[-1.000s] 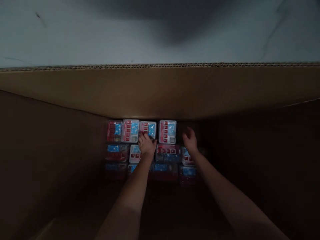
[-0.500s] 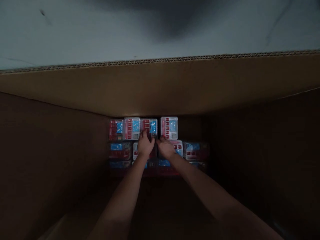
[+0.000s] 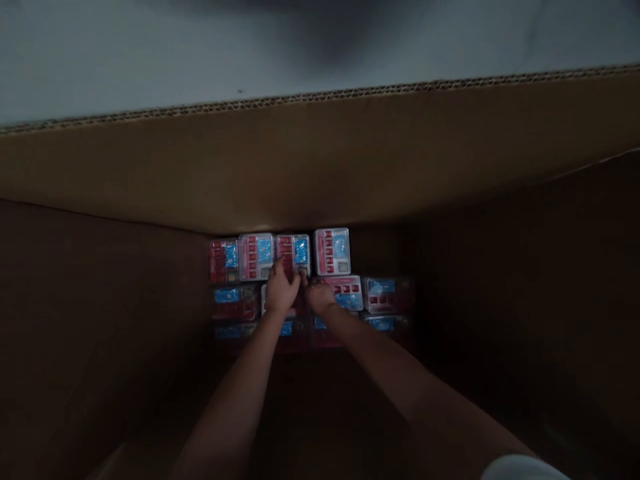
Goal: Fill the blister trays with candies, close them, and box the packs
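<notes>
Clear plastic packs with red pieces and a blue insert lie in rows at the bottom of a deep cardboard box. My left hand is on the near part of one clear plastic pack in the back row, its forefinger and thumb apart on either side. Close by on the right, my right hand has its fingers curled in near the same pack's lower right corner. What lies under those fingertips is hidden. Another clear plastic pack stands just right of it, across a narrow gap.
More packs lie left and right of my hands, with a darker row nearer me. The tall far box wall rises behind them, topped by a corrugated edge. Dark side walls flank both arms. A pale surface shows beyond.
My right hand's fingers have curled in more. The pack at my left hand shows its white card more plainly. The whole view has shifted slightly.
</notes>
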Demonstrator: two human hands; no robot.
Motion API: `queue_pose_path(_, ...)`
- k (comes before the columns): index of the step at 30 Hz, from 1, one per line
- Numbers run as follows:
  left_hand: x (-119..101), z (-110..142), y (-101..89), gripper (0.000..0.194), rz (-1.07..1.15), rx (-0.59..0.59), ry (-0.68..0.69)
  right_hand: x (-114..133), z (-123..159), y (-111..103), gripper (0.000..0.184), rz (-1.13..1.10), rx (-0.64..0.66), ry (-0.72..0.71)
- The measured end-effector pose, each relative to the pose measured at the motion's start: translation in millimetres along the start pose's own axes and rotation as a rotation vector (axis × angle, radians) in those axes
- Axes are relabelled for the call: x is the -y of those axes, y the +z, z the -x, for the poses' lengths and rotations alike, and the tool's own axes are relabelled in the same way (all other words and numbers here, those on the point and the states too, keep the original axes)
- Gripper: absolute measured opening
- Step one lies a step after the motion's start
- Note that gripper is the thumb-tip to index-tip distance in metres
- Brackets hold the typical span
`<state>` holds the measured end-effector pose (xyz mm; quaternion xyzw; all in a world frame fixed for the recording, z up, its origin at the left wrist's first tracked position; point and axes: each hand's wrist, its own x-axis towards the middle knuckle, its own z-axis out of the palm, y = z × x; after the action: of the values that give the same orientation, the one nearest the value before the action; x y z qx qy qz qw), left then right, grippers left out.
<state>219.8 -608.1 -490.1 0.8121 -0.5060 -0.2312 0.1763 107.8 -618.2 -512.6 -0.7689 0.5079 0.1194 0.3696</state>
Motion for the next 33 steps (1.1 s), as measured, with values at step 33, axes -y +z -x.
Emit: queue_pose_path(33, -4.4, 11.6, 31.3, 0.074, -0.267, -0.018, 0.08, -19.5, 24.3, -5.8, 0.031, -0.625, -0.265, 0.27)
